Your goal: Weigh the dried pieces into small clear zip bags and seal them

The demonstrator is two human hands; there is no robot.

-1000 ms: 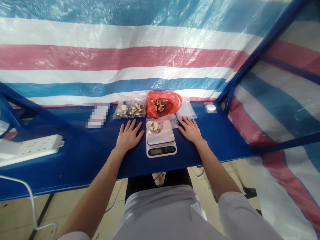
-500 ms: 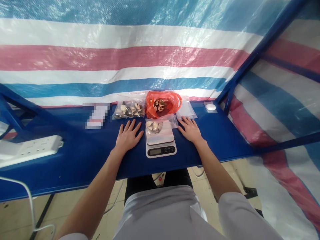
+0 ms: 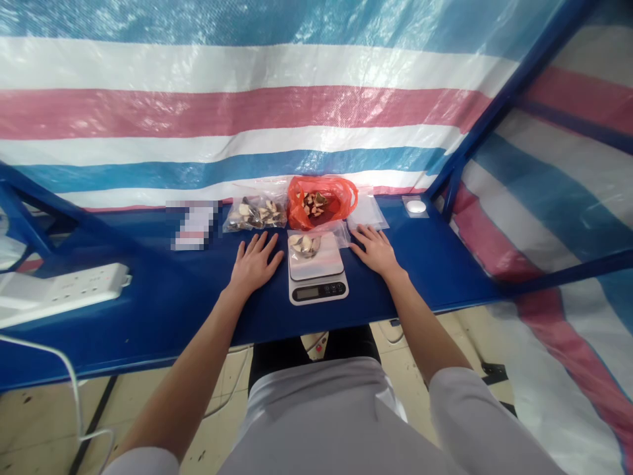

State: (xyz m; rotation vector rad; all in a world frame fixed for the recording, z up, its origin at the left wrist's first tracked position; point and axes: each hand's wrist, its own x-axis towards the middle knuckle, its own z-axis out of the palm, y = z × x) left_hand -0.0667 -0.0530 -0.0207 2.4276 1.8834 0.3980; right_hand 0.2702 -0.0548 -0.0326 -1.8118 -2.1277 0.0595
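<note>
While the left hand (image 3: 254, 265) and right hand (image 3: 376, 252) lie flat on the blue surface (image 3: 148, 310), the head view looks down between them at a digital kitchen scale (image 3: 316, 290). The left fingers (image 3: 258, 246) are spread wide and the right fingers (image 3: 361, 239) are slightly fanned; neither hand holds anything. Each hand lies just beside the scale, one on either side of it. A clear plastic bag (image 3: 304, 245) with pale, dark-edged chunks rests on the scale's white platform. Behind it sit a clear zip bag of similar chunks (image 3: 254, 216) and an orange plastic bag (image 3: 321, 201) with more pieces inside, the two touching. A flat clear bag (image 3: 366, 212) lies just past the right fingertips. Further left is a blurred white packet (image 3: 194, 225), and a white power strip (image 3: 64, 290) lies near the surface's left end. A small white rounded object (image 3: 416, 206) sits toward the right. Striped blue, white and pink tarpaulin (image 3: 247, 112) hangs behind, on a blue metal frame (image 3: 514, 92).
</note>
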